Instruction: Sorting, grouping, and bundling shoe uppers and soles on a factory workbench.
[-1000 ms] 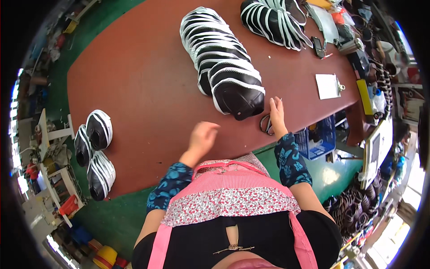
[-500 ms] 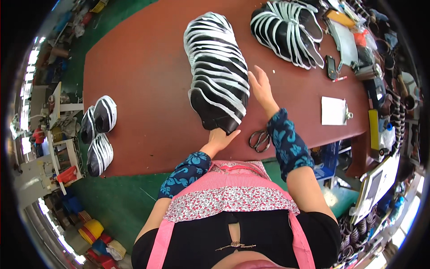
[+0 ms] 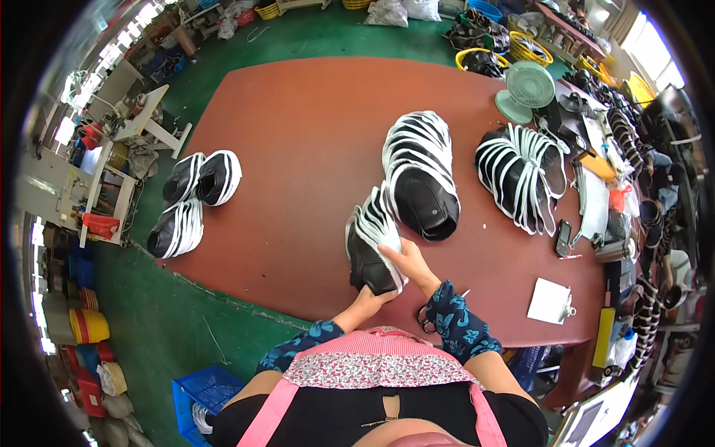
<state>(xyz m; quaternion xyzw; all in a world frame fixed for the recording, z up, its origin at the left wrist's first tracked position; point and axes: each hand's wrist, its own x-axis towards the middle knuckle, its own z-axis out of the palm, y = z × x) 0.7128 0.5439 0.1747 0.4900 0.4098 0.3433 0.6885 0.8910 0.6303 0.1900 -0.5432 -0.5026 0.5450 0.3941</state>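
A small bundle of black shoe uppers with white edges (image 3: 367, 257) is between my two hands, near the table's front edge. My left hand (image 3: 372, 299) is closed on its near, lower end. My right hand (image 3: 410, 264) grips its right side, thumb across the white edges. Just beyond, touching or nearly touching it, lies a longer stack of the same uppers (image 3: 423, 195). Black scissors (image 3: 425, 321) lie by my right forearm, partly hidden by the sleeve.
Three small groups of uppers (image 3: 179, 231) sit at the table's left edge. Another fanned stack (image 3: 514, 175) lies to the right, near a green fan (image 3: 526, 91). A phone (image 3: 564, 237) and a white clipboard (image 3: 550, 301) are on the right. A blue crate (image 3: 205, 395) stands on the floor.
The long stack has split: a small bundle is now in both hands, and the rest lies beyond it. My right hand came from open beside the stack to a grip. The view has shifted.
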